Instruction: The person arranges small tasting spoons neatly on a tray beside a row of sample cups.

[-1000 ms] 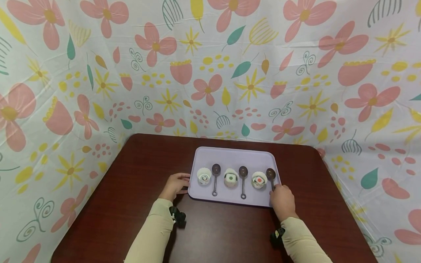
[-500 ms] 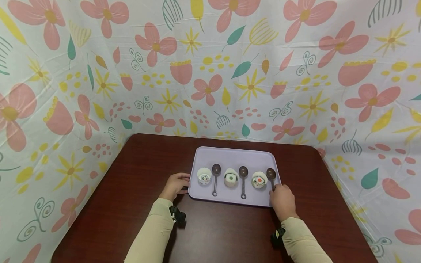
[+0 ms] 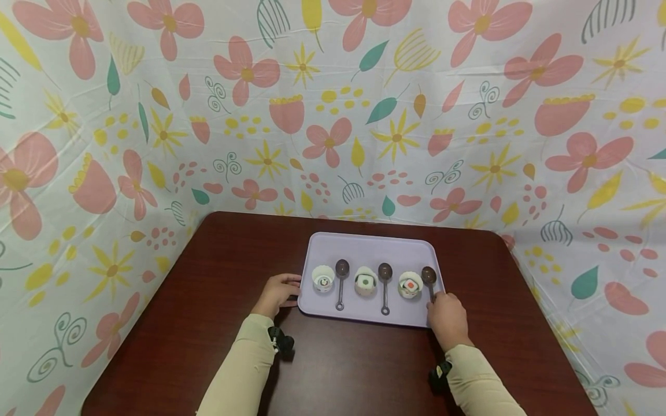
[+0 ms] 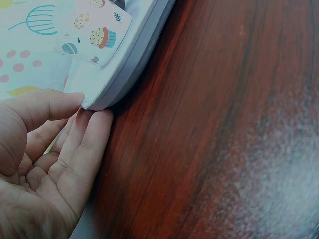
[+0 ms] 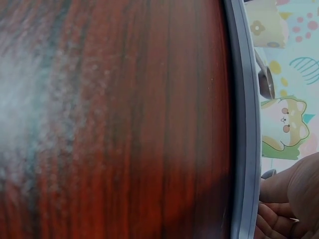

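A pale lilac rectangular tray (image 3: 364, 248) lies on the dark table, with a hand at each short side. My left hand (image 3: 276, 293) pinches its left edge; the left wrist view has the thumb over the rim (image 4: 134, 64) and fingers below. My right hand (image 3: 450, 318) grips the near right corner, its fingertips partly hidden. On the tray stand three small printed cups: left (image 3: 323, 279), middle (image 3: 366, 281) and right (image 3: 410, 285), each holding a sushi-like piece. Beside them lie three spoons with round brown bowls: left (image 3: 341, 268), middle (image 3: 385, 271), right (image 3: 429, 275).
The reddish-brown wooden table (image 3: 234, 248) has rounded far corners. A floral cloth (image 3: 333, 115) hangs behind it and along both sides. Wrist cameras, left (image 3: 281, 342) and right (image 3: 439, 375), sit close over the tabletop.
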Demonstrator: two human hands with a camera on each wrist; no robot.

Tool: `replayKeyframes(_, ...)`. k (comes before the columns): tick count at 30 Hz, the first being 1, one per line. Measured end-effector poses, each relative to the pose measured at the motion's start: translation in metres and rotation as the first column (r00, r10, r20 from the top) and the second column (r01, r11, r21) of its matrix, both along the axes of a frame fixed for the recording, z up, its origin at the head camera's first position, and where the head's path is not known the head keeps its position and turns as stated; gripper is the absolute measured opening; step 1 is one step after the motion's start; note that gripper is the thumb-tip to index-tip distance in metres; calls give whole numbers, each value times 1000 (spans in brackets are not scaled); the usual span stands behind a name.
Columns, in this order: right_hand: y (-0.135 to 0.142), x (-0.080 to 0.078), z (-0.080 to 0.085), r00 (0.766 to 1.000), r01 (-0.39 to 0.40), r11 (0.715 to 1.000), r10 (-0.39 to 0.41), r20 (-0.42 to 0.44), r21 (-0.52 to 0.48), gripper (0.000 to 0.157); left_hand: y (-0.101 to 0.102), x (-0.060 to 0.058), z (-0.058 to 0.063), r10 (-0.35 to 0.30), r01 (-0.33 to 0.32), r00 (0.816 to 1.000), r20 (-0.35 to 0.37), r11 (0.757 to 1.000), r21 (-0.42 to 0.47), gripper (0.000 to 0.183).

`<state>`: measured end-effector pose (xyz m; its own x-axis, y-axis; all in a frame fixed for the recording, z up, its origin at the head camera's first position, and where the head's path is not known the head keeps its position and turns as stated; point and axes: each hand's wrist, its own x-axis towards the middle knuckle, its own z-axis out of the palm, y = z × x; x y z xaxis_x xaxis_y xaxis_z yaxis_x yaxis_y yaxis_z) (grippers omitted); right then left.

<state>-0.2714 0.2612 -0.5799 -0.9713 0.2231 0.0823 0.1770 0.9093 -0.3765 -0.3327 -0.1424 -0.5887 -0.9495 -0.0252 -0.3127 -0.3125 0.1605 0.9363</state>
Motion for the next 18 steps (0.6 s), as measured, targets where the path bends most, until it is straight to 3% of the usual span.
replayKeyframes(12, 0, 2, 0, 1000, 7, 1000, -7, -11, -1, 21, 0, 1, 1, -3, 3, 1000, 8, 1000, -10, 39)
replayKeyframes(18, -1, 3, 1, 999, 8, 1000, -8, -34, 7, 33, -1, 2, 2, 5, -4, 1000, 19, 999, -35, 38)
